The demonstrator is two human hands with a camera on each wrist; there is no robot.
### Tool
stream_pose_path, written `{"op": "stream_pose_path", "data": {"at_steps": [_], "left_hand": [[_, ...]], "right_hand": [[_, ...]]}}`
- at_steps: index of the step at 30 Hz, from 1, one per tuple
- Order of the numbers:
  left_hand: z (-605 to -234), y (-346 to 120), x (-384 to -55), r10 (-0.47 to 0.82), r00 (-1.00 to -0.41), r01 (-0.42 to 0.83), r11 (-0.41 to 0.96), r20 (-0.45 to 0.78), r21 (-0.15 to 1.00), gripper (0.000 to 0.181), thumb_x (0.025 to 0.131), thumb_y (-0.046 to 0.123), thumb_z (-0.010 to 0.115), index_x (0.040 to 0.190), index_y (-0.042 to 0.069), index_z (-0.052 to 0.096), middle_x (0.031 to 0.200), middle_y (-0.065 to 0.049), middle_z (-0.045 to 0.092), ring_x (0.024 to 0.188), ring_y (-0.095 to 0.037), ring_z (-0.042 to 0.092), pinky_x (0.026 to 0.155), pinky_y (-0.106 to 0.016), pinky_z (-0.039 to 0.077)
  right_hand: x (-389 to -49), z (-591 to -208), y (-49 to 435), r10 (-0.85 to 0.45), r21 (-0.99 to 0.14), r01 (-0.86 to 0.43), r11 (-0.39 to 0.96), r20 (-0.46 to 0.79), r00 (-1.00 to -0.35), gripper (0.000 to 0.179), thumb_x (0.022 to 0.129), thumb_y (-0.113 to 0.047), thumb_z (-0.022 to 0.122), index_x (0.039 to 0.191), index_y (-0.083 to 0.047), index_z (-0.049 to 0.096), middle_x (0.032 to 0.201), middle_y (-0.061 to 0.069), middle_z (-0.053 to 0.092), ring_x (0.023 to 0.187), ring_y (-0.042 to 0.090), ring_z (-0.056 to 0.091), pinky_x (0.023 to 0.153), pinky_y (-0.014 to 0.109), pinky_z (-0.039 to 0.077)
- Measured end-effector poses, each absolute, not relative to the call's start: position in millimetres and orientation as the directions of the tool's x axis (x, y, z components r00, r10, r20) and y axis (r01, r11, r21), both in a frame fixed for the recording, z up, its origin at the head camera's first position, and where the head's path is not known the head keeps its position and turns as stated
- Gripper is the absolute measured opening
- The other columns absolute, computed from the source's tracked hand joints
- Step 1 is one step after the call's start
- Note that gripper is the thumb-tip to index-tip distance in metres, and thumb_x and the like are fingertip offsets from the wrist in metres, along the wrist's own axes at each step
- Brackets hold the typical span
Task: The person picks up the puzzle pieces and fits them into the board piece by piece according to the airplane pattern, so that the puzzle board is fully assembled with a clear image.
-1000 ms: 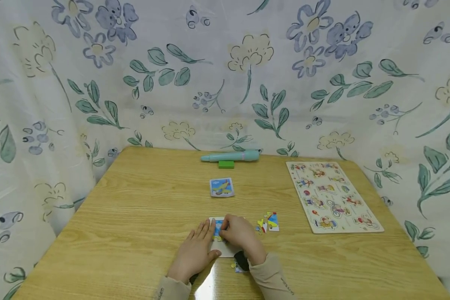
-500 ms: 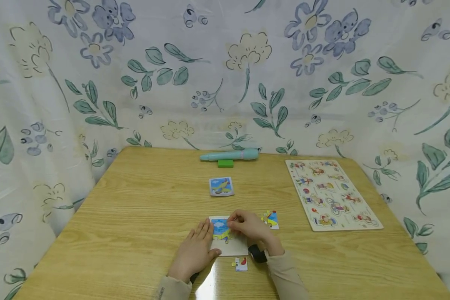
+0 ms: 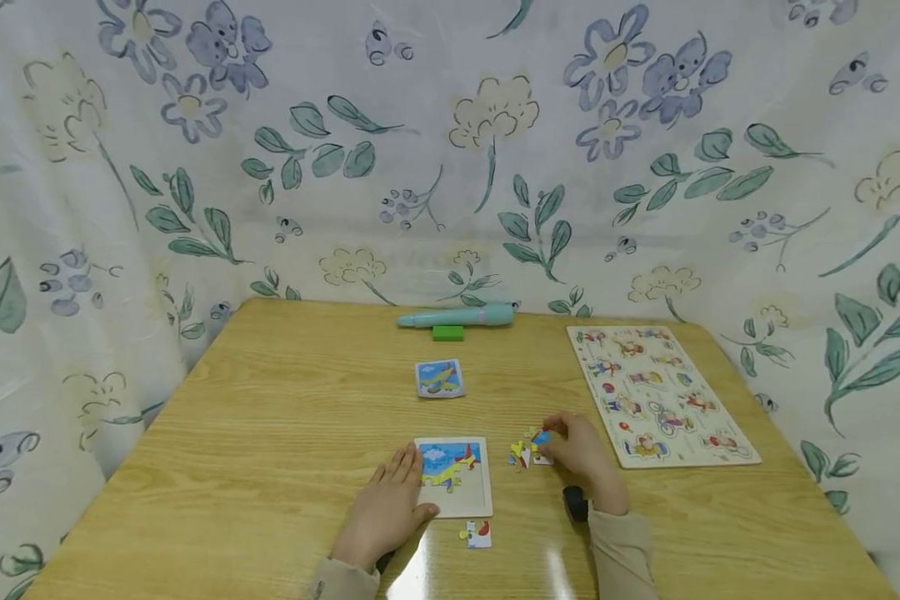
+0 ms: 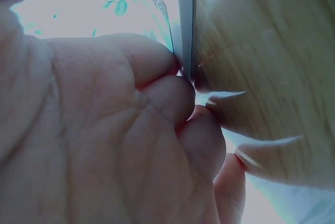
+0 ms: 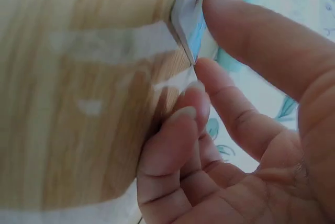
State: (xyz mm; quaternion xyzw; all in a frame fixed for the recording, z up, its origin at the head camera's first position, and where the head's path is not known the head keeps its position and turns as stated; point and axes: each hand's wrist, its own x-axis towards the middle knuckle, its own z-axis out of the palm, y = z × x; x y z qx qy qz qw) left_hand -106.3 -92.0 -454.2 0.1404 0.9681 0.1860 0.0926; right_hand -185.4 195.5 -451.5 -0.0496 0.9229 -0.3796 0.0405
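My left hand (image 3: pixel 390 507) rests beside the left edge of a square puzzle tray (image 3: pixel 471 503), its fingers fairly straight and touching the rim. Joined pieces fill the tray's upper part with blue sky and a yellow plane (image 3: pixel 441 460); bare board shows below. To the right, my right hand (image 3: pixel 583 454) pinches a blue-cornered puzzle piece (image 3: pixel 543 437) between thumb and index finger. In the right wrist view that puzzle piece (image 5: pixel 184 12) shows its pale edge, and the other fingers curl near the tabletop. Several loose pieces (image 3: pixel 521 455) lie left of this hand.
Small puzzle pieces (image 3: pixel 478 535) lie just below the tray. A plane picture card (image 3: pixel 439 378) sits farther back, behind it a green block (image 3: pixel 447 333) and a teal pen-shaped object (image 3: pixel 457 316). A large figure board (image 3: pixel 663 396) lies at right.
My right hand has left the tray and moved right to the loose pieces, where it now pinches one. A red-tipped piece shows in the tray's upper right. The left hand stays put.
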Motion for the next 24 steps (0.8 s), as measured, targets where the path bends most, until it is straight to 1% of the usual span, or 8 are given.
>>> {"op": "stream_pose_path", "data": {"at_steps": [4, 10, 12, 15, 18, 21, 24], "left_hand": [[-454.8, -92.2, -105.2, 0.303, -0.946, 0.235, 0.889, -0.118, 0.393, 0.079, 0.091, 0.042, 0.061, 0.147, -0.006, 0.033, 0.158, -0.022, 0.025, 0.147, -0.039, 0.025, 0.118, -0.058, 0.025], [-455.2, -92.5, -104.8, 0.296, -0.948, 0.232, 0.892, -0.116, 0.388, 0.080, 0.091, 0.043, 0.061, 0.147, -0.006, 0.033, 0.158, -0.022, 0.025, 0.147, -0.038, 0.025, 0.118, -0.058, 0.025], [-455.5, -92.4, -105.3, 0.295, -0.949, 0.231, 0.892, -0.114, 0.388, 0.079, 0.091, 0.043, 0.061, 0.147, -0.006, 0.033, 0.158, -0.022, 0.025, 0.147, -0.038, 0.025, 0.118, -0.058, 0.025], [-456.3, -92.3, -106.3, 0.295, -0.949, 0.231, 0.891, -0.112, 0.391, 0.079, 0.091, 0.043, 0.061, 0.147, -0.005, 0.033, 0.158, -0.022, 0.025, 0.147, -0.038, 0.025, 0.118, -0.058, 0.025], [-456.4, -92.1, -106.8, 0.294, -0.949, 0.228, 0.888, -0.112, 0.398, 0.079, 0.091, 0.043, 0.062, 0.147, -0.005, 0.033, 0.158, -0.022, 0.025, 0.147, -0.038, 0.025, 0.118, -0.058, 0.025], [-457.1, -92.2, -107.2, 0.294, -0.948, 0.225, 0.887, -0.119, 0.404, 0.079, 0.091, 0.042, 0.062, 0.147, -0.005, 0.033, 0.158, -0.022, 0.024, 0.147, -0.038, 0.024, 0.118, -0.058, 0.024], [-457.1, -92.4, -107.3, 0.297, -0.947, 0.226, 0.887, -0.122, 0.404, 0.079, 0.091, 0.042, 0.062, 0.147, -0.005, 0.033, 0.158, -0.022, 0.024, 0.147, -0.039, 0.024, 0.118, -0.058, 0.024]], "right_hand": [[-186.8, -454.0, 195.4, -0.117, -0.684, -0.059, 0.728, -0.040, -0.992, 0.028, 0.079, -0.004, 0.074, 0.103, 0.004, 0.063, 0.105, 0.021, 0.062, 0.099, 0.033, 0.057, 0.089, 0.049, 0.050], [-187.1, -452.2, 193.3, -0.107, -0.706, -0.032, 0.707, -0.062, -0.992, 0.030, 0.075, -0.002, 0.076, 0.100, 0.004, 0.060, 0.104, 0.020, 0.061, 0.104, 0.036, 0.059, 0.092, 0.050, 0.049], [-187.7, -451.4, 192.7, -0.112, -0.722, -0.036, 0.691, -0.057, -0.992, 0.031, 0.075, 0.000, 0.076, 0.100, 0.003, 0.059, 0.102, 0.019, 0.063, 0.100, 0.034, 0.061, 0.089, 0.047, 0.051], [-188.8, -451.6, 192.7, -0.107, -0.736, -0.041, 0.675, -0.043, -0.993, 0.030, 0.074, 0.003, 0.076, 0.099, 0.002, 0.058, 0.095, 0.015, 0.065, 0.091, 0.027, 0.062, 0.079, 0.037, 0.051], [-190.3, -454.2, 194.3, -0.083, -0.742, -0.023, 0.670, -0.044, -0.996, 0.023, 0.079, 0.002, 0.072, 0.098, 0.001, 0.058, 0.090, 0.012, 0.063, 0.083, 0.021, 0.059, 0.071, 0.029, 0.046], [-191.5, -457.2, 196.6, -0.044, -0.730, -0.006, 0.684, -0.033, -0.998, 0.013, 0.085, -0.002, 0.068, 0.095, 0.000, 0.059, 0.088, 0.011, 0.063, 0.082, 0.020, 0.059, 0.070, 0.028, 0.046], [-192.5, -459.2, 198.1, -0.017, -0.725, 0.011, 0.688, -0.032, -0.999, 0.010, 0.090, -0.007, 0.065, 0.095, 0.000, 0.061, 0.087, 0.011, 0.064, 0.079, 0.018, 0.058, 0.068, 0.027, 0.045]]}}
